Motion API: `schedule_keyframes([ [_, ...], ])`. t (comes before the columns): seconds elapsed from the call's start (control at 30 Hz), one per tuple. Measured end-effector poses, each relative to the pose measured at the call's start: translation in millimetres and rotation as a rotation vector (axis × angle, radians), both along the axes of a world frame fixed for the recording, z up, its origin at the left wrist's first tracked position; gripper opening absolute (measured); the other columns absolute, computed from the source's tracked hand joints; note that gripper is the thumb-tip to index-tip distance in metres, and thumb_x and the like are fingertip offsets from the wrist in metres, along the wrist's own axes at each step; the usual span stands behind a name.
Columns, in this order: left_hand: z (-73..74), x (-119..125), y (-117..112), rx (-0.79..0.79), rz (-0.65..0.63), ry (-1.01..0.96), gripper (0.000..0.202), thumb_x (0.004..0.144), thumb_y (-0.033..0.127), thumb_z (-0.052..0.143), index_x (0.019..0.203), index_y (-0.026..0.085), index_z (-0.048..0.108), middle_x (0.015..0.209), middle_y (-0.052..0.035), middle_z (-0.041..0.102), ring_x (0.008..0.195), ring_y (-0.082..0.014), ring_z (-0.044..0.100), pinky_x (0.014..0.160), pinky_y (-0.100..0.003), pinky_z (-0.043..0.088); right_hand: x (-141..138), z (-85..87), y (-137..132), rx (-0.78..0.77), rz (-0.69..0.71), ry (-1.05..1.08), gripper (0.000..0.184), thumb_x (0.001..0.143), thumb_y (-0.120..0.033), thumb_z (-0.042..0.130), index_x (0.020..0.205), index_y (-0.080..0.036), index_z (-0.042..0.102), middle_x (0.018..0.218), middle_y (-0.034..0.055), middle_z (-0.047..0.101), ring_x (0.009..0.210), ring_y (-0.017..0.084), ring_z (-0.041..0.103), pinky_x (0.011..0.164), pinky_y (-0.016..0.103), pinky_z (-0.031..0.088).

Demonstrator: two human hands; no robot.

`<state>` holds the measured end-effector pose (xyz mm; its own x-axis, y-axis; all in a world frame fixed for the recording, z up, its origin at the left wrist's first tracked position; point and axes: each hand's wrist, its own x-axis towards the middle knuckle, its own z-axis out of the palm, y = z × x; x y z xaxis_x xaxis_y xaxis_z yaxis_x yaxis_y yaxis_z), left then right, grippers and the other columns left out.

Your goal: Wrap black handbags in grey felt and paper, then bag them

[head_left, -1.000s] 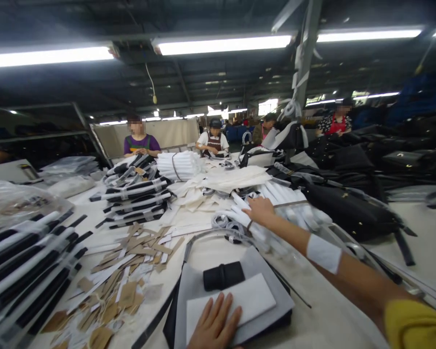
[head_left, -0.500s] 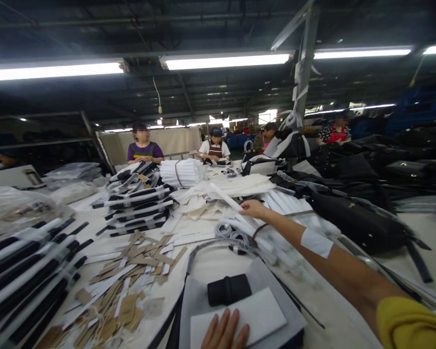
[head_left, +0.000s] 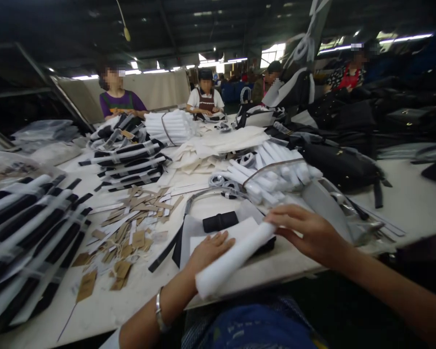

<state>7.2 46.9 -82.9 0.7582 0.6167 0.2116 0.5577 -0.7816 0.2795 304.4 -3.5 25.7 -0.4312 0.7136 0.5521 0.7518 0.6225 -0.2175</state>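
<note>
My right hand [head_left: 298, 230] grips one end of a white foam roll [head_left: 228, 266], which slants down toward the table's front edge. Spread flat, my left hand [head_left: 207, 249] presses on a folded white foam sheet [head_left: 245, 228]. The roll passes just in front of that hand; I cannot tell whether they touch. Under the sheet lies a black bag with a pale cover [head_left: 184, 242] and a thin looped handle [head_left: 196, 195]. A short black padded piece [head_left: 220, 221] rests on the cover behind my left fingers.
A strapped bundle of white foam rolls [head_left: 276, 169] lies behind my right hand. Brown paper tags [head_left: 131, 242] are scattered left of the bag. Stacked black-and-white wrapped straps [head_left: 29, 242] fill the left side; black bags [head_left: 341, 165] pile up at right. Several people sit across the table.
My right hand has come back from the bundle, bringing a white foam roll over the bag. My left hand stays on the sheet. The view has tilted down.
</note>
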Motion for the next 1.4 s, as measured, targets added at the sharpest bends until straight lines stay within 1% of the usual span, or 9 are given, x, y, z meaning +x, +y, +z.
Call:
schedule_keyframes([
  [0.1, 16.5, -3, 10, -0.093, -0.033, 0.019, 0.060, 0.079, 0.012, 0.070, 0.136, 0.024, 0.058, 0.140, -0.0106, 0.057, 0.122, -0.0266, 0.061, 0.102, -0.039, 0.051, 1, -49.4, -49, 0.093, -0.068, -0.117, 0.040, 0.094, -0.012, 0.050, 0.125, -0.030, 0.066, 0.113, 0.0061, 0.071, 0.104, 0.023, 0.064, 0.091, 0.037, 0.054],
  [0.2, 29.0, -2, 14, -0.151, -0.054, 0.019, 0.059, 0.080, 0.011, 0.068, 0.136, 0.024, 0.058, 0.138, -0.0106, 0.058, 0.123, -0.0249, 0.060, 0.103, -0.037, 0.050, -16, -87.1, -67, 0.150, -0.125, -0.146, 0.044, 0.092, -0.008, 0.047, 0.127, -0.027, 0.065, 0.113, 0.0065, 0.072, 0.101, 0.024, 0.065, 0.088, 0.039, 0.054],
  [0.43, 36.3, -4, 16, -0.185, -0.099, -0.001, 0.055, 0.085, 0.012, 0.064, 0.139, 0.024, 0.055, 0.138, -0.0061, 0.059, 0.129, -0.0227, 0.055, 0.107, -0.038, 0.047, -78, -133.3, -40, 0.196, -0.211, -0.030, 0.036, 0.092, -0.008, 0.049, 0.118, -0.023, 0.069, 0.108, 0.0086, 0.074, 0.091, 0.022, 0.069, 0.076, 0.035, 0.057],
  [0.57, 32.2, -7, 12, -0.141, -0.089, 0.006, 0.058, 0.087, 0.027, 0.070, 0.142, 0.026, 0.051, 0.141, -0.0083, 0.056, 0.127, -0.0255, 0.057, 0.104, -0.041, 0.050, -97, -154.0, -27, 0.236, -0.281, 0.114, 0.033, 0.094, -0.008, 0.047, 0.110, -0.023, 0.071, 0.099, 0.0081, 0.073, 0.089, 0.019, 0.070, 0.077, 0.030, 0.059],
  [0.67, 21.8, -6, 2, -0.082, -0.033, 0.020, 0.072, 0.079, 0.028, 0.078, 0.144, 0.025, 0.047, 0.147, -0.0132, 0.050, 0.130, -0.0304, 0.054, 0.104, -0.046, 0.050, -98, -155.3, -32, 0.227, -0.257, 0.179, 0.034, 0.095, -0.007, 0.043, 0.109, -0.021, 0.070, 0.099, 0.0085, 0.073, 0.090, 0.018, 0.071, 0.078, 0.028, 0.060],
  [0.8, 1.4, -1, -15, 0.085, 0.038, 0.052, 0.070, 0.081, 0.009, 0.071, 0.144, 0.023, 0.044, 0.148, -0.0147, 0.049, 0.133, -0.0311, 0.051, 0.106, -0.052, 0.047, -80, -130.1, -39, 0.244, -0.139, 0.139, 0.031, 0.095, -0.008, 0.046, 0.112, -0.022, 0.069, 0.099, 0.0067, 0.074, 0.089, 0.018, 0.070, 0.079, 0.030, 0.059],
  [0.97, -18.0, 2, -21, 0.288, 0.084, 0.115, 0.062, 0.087, 0.007, 0.061, 0.144, 0.022, 0.043, 0.147, -0.0144, 0.051, 0.134, -0.0282, 0.050, 0.105, -0.050, 0.049, -40, -107.7, -11, 0.233, -0.054, -0.164, 0.050, 0.091, -0.007, 0.051, 0.138, -0.024, 0.055, 0.137, 0.0080, 0.061, 0.131, 0.029, 0.053, 0.111, 0.055, 0.041],
  [1.23, -18.3, 20, -29, 0.272, 0.108, 0.274, 0.051, 0.095, 0.023, 0.048, 0.145, 0.016, 0.042, 0.160, -0.0119, 0.028, 0.147, -0.0322, 0.028, 0.108, -0.060, 0.040, -13, -156.0, 20, 0.327, 0.018, -0.190, 0.051, 0.093, -0.008, 0.041, 0.139, -0.026, 0.055, 0.133, 0.0032, 0.065, 0.122, 0.020, 0.061, 0.100, 0.041, 0.053],
  [1.4, -30.2, 46, -18, 0.503, 0.161, 0.219, 0.046, 0.095, 0.042, 0.051, 0.131, 0.014, 0.057, 0.134, -0.0130, 0.063, 0.123, -0.0293, 0.058, 0.098, -0.050, 0.050, -7, -161.3, 24, 0.460, 0.026, -0.218, 0.055, 0.091, -0.007, 0.041, 0.141, -0.025, 0.053, 0.135, -0.0008, 0.063, 0.123, 0.015, 0.060, 0.108, 0.029, 0.044],
])
